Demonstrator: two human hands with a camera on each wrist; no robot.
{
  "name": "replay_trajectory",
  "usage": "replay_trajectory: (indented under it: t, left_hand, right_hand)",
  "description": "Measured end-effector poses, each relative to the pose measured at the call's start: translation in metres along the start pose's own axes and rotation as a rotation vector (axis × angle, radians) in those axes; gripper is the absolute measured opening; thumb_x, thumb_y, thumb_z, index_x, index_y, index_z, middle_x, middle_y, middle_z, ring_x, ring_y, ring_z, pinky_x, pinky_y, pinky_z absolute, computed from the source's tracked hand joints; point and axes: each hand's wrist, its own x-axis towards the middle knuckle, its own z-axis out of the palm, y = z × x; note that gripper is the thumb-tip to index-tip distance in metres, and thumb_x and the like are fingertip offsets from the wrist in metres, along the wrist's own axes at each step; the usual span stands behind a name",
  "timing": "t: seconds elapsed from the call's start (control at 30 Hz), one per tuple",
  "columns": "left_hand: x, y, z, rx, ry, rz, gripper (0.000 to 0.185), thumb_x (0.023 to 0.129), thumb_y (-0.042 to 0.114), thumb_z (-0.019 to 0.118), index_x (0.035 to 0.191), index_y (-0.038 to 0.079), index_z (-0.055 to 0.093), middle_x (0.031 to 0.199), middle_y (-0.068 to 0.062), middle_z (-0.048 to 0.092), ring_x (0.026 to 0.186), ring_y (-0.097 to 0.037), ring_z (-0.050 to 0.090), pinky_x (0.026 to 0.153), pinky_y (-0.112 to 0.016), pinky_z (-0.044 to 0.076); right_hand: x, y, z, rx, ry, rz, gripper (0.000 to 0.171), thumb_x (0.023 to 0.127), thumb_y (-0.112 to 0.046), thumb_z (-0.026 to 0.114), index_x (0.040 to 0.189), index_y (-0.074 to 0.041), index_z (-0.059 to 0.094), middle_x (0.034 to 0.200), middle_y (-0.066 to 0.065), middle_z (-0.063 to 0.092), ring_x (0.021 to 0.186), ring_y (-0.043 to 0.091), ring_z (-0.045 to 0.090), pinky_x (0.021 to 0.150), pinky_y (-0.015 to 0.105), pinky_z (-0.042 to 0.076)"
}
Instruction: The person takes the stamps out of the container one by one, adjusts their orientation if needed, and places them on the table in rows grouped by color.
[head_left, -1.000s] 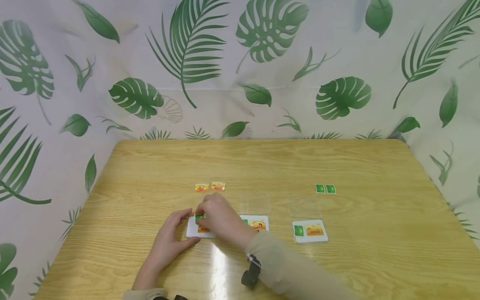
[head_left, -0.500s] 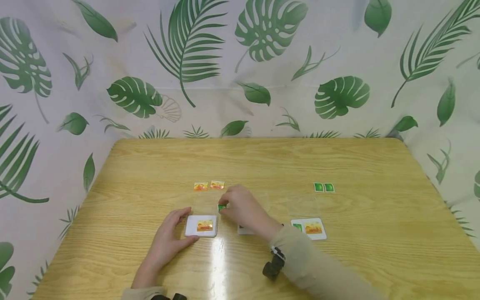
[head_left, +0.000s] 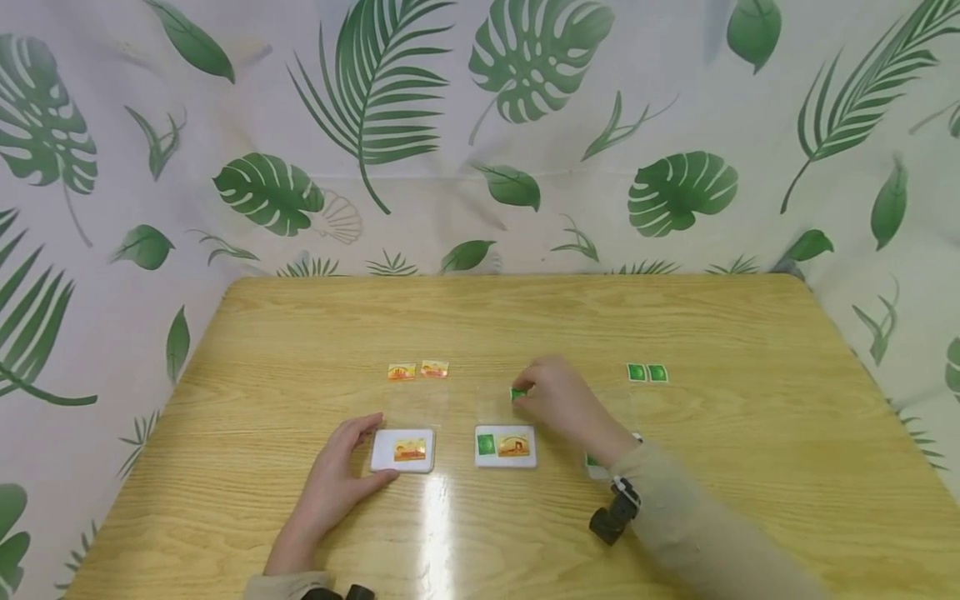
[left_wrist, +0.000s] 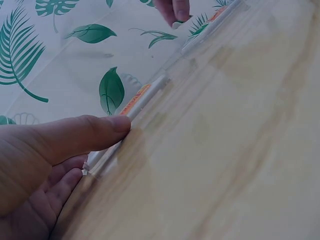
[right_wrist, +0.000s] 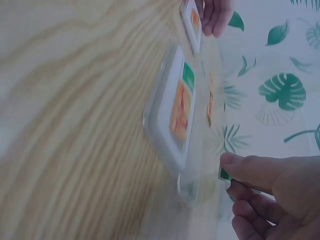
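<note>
Bright, even light from above, with soft, faint shadows under the hands. White glare streak on the table [head_left: 442, 517] near the front edge. Head view sharp in the middle, slightly bowed toward the edges; right sleeve [head_left: 705, 533] smeared by motion. Left wrist view soft and hazy on the wood. Right wrist view heavily blurred, white tray [right_wrist: 172, 115] streaked.

No legible text, number or brand appears anywhere; the small orange and green printed stickers [head_left: 418, 370] and white rectangular cards [head_left: 506, 446] carry pictures too small to read.
</note>
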Motion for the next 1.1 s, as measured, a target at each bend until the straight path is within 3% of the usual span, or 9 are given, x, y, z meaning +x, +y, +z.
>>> replay_trajectory:
  t: [0.5, 0.73, 1.1]
  left_hand:
    - [0.001, -0.001, 0.000, 0.001, 0.002, 0.002, 0.073, 0.066, 0.024, 0.080, 0.130, 0.013, 0.046, 0.125, 0.000, 0.050, 0.114, -0.017, 0.046, 0.099, -0.037, 0.038]
    - [0.001, -0.001, -0.001, 0.009, 0.001, -0.003, 0.072, 0.066, 0.024, 0.080, 0.129, 0.013, 0.046, 0.125, 0.000, 0.050, 0.113, -0.017, 0.047, 0.098, -0.037, 0.039]
    - [0.001, -0.001, -0.001, 0.012, 0.004, 0.008, 0.072, 0.066, 0.023, 0.081, 0.129, 0.012, 0.046, 0.124, -0.001, 0.051, 0.113, -0.017, 0.047, 0.098, -0.037, 0.039]
  right_hand:
    - [-0.009, 0.068, -0.035, 0.009, -0.005, 0.124, 0.017, 0.080, -0.011, 0.068, 0.093, 0.000, 0.069, 0.095, 0.014, 0.063, 0.090, 0.029, 0.057, 0.074, 0.041, 0.050]
    - [-0.012, 0.098, -0.043, -0.044, 0.043, 0.116, 0.017, 0.079, -0.012, 0.069, 0.092, 0.000, 0.070, 0.091, 0.014, 0.064, 0.083, 0.026, 0.058, 0.070, 0.039, 0.050]
    - [-0.012, 0.113, -0.051, -0.087, 0.026, 0.102, 0.016, 0.079, -0.009, 0.069, 0.093, 0.000, 0.070, 0.089, 0.015, 0.065, 0.079, 0.025, 0.058, 0.066, 0.038, 0.049]
